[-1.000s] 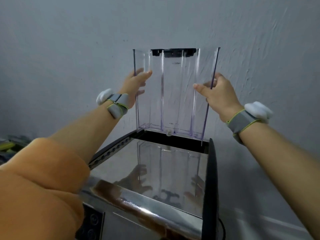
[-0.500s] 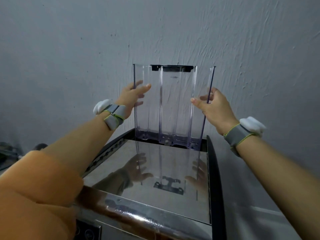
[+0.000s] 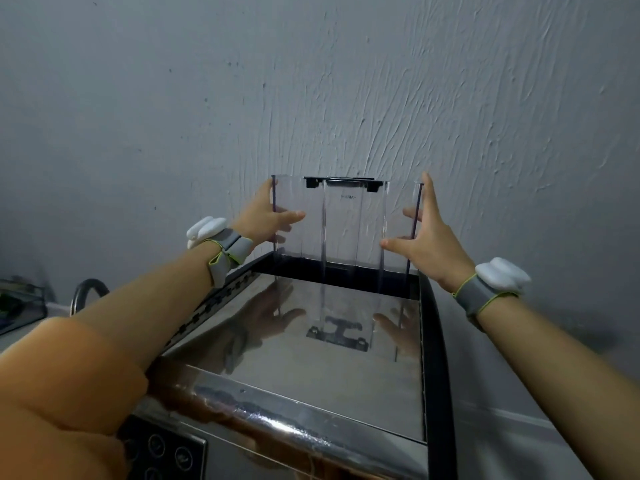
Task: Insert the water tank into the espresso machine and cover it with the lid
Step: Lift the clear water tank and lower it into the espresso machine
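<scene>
Flanking water tank (image 3: 346, 223) — grey wall (image 3: 450, 98) behind

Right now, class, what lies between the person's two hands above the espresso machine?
In the head view, the clear water tank lies between the left hand and right hand, its lower part already sunk into the espresso machine.

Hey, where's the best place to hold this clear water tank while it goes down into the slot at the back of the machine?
Grip the water tank by its two narrow side walls near the top, one hand from each side, as the left hand and right hand do. It stands upright, its lower part already in the slot of the espresso machine, so only the upper walls stay reachable.
</scene>
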